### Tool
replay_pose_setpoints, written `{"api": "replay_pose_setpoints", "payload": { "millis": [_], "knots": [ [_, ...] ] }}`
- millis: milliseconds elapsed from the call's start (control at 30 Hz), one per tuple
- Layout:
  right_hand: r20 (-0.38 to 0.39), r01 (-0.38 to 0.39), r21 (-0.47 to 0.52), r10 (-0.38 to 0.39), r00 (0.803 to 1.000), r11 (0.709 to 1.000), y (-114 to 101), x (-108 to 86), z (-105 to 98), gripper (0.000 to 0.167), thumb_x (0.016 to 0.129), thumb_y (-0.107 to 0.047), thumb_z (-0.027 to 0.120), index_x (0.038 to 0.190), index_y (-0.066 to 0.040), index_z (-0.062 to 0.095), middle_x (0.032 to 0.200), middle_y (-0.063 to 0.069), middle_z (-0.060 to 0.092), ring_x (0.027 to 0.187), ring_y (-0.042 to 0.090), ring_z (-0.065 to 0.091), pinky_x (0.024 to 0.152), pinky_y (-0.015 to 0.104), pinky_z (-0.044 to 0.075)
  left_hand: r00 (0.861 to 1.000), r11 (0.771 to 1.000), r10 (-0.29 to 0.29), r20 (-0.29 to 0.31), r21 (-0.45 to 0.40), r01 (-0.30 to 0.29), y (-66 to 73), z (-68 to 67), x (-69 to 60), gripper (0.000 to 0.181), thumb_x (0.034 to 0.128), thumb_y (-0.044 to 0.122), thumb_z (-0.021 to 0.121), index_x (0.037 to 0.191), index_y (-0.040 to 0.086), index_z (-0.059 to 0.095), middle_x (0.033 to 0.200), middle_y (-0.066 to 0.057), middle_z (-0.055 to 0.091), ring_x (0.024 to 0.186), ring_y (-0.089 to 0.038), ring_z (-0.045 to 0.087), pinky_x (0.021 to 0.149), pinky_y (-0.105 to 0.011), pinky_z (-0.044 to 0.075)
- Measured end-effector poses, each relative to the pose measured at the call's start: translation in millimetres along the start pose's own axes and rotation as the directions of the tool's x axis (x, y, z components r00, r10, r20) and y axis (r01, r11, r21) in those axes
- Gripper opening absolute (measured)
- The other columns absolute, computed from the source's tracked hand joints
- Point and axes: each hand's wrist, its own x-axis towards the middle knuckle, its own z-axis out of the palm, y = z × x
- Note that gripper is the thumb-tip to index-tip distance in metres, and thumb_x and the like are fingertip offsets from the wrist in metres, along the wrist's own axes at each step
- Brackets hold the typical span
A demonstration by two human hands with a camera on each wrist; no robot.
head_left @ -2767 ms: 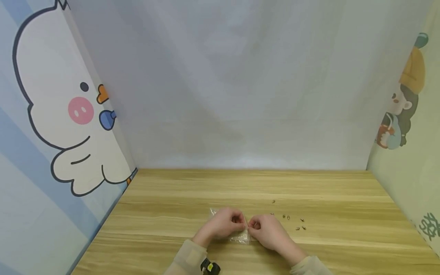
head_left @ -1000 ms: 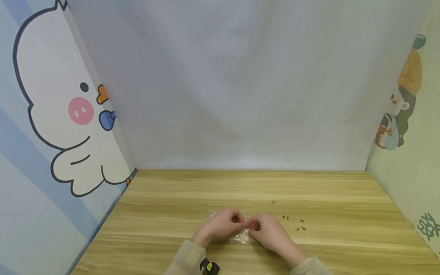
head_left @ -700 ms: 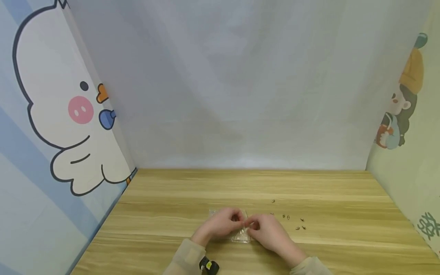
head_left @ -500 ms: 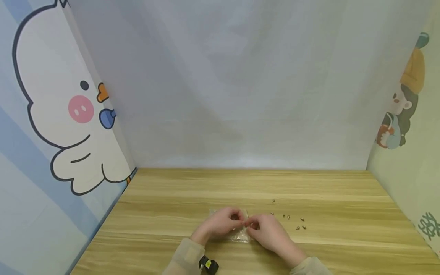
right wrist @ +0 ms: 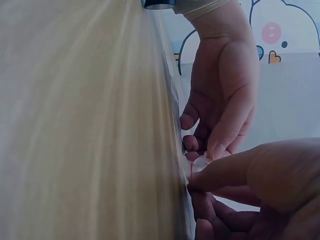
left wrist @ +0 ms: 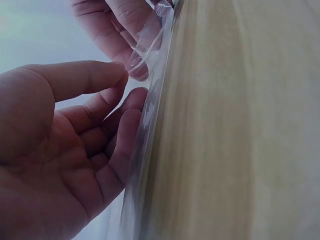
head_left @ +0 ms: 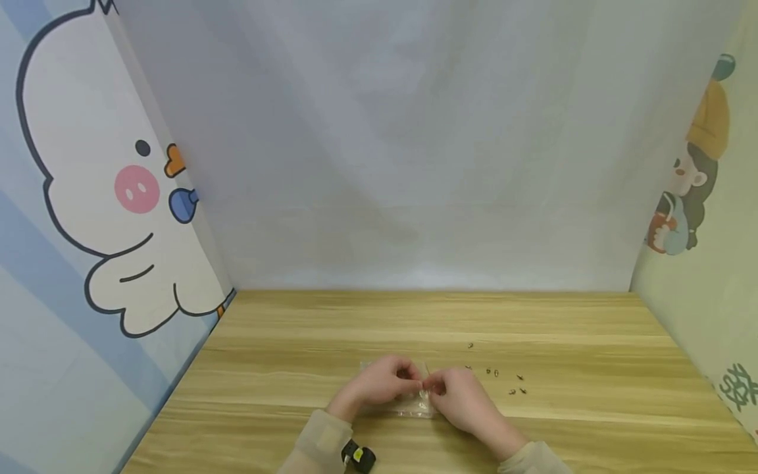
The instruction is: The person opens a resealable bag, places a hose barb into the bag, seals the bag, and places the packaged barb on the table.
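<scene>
A clear plastic bag (head_left: 414, 412) lies flat on the wooden table under my hands. My left hand (head_left: 379, 383) pinches the bag's right edge between thumb and index finger, its other fingers curled above the plastic. Close against it, my right hand (head_left: 464, 398) pinches the same edge. In the left wrist view a raised flap of the bag (left wrist: 150, 42) stands between the fingertips of my left hand (left wrist: 75, 130) and the other hand. The right wrist view shows a bit of plastic (right wrist: 201, 162) at the meeting fingertips of both hands.
Several small metal pieces (head_left: 496, 373) are scattered on the wooden table (head_left: 296, 342) to the right of the hands. A black wrist device (head_left: 363, 458) sits at the left sleeve. A pale curtain and printed side walls surround the table.
Both hands stay at the bag's right edge, with only small shifts of the fingertips. The flap between them has changed shape a little. The metal pieces lie as before.
</scene>
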Motion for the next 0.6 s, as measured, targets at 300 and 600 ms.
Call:
{"api": "replay_pose_setpoints", "payload": {
  "millis": [300, 600],
  "knots": [
    [-0.011, 0.027, -0.027, -0.028, 1.0, 0.999, -0.1, 0.8, -0.3, 0.015, 0.087, -0.004, 0.081, 0.101, -0.009, 0.082, 0.081, -0.009, 0.068, 0.075, 0.009, 0.058, 0.068, 0.031, 0.053, 1.0, 1.0, 0.017, 0.016, -0.003, -0.017, 2.7, -1.4, -1.5, 0.007, 0.0983, 0.012, 0.071, 0.097, 0.005, 0.072, 0.082, 0.004, 0.063, 0.07, -0.008, 0.055, 0.062, -0.021, 0.047],
    [-0.006, 0.07, -0.027, -0.07, 0.998, 0.997, 3.6, 0.7, 1.7, 0.021, 0.085, -0.003, 0.083, 0.105, -0.006, 0.081, 0.079, -0.011, 0.066, 0.074, 0.008, 0.058, 0.068, 0.029, 0.052, 0.999, 0.999, 0.047, -0.011, 0.008, -0.047, -0.4, 2.2, 1.8, 0.006, 0.0972, 0.007, 0.072, 0.101, 0.004, 0.07, 0.088, 0.004, 0.067, 0.075, -0.008, 0.059, 0.065, -0.021, 0.051]
  ]
}}
